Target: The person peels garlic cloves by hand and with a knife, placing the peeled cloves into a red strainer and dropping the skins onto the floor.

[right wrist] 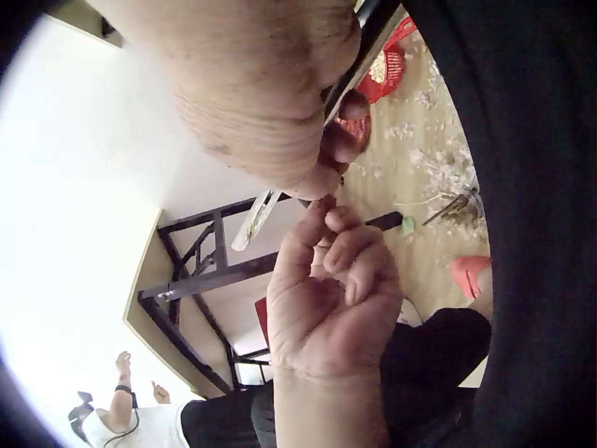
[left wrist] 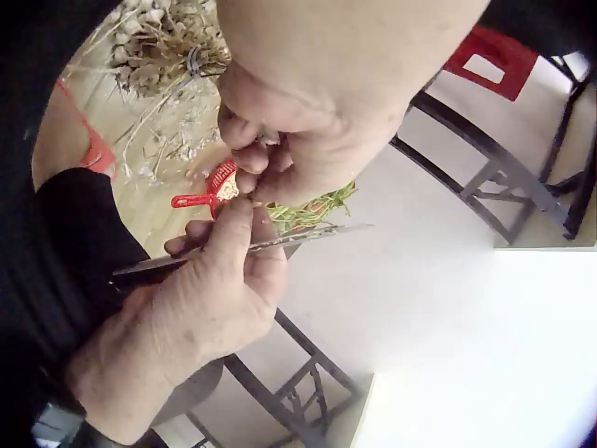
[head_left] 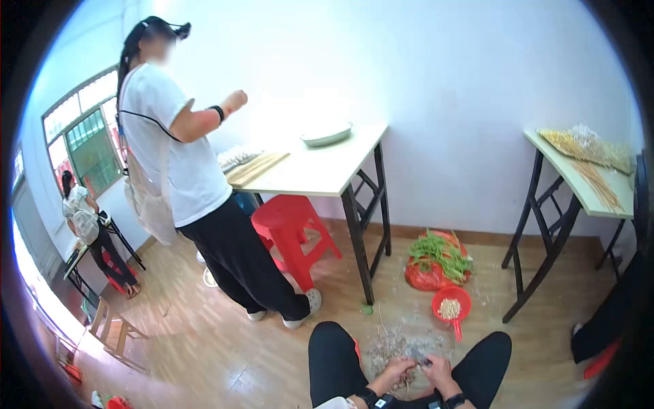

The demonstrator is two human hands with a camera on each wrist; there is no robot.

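My right hand (head_left: 437,370) grips a knife (left wrist: 326,233) by its dark handle, and the thin blade sticks out past the fingers. My left hand (head_left: 400,370) meets it fingertip to fingertip over my lap, fingers curled and pinching a small pale garlic clove (left wrist: 270,136), mostly hidden by the fingers. In the left wrist view, a bundle of garlic bulbs (left wrist: 154,51) with dry stalks lies beyond the hands. Papery peelings (head_left: 402,344) litter the floor between my feet. A red handled strainer (head_left: 458,330) holds many pale cloves (head_left: 449,309).
Behind the strainer, green leafy stalks (head_left: 441,253) lie on a red bag (head_left: 419,278). A person in a white shirt (head_left: 174,143) stands by a table (head_left: 313,174) bearing a tray (head_left: 327,136); a red stool (head_left: 289,225) is beneath. Another table (head_left: 575,177) stands right.
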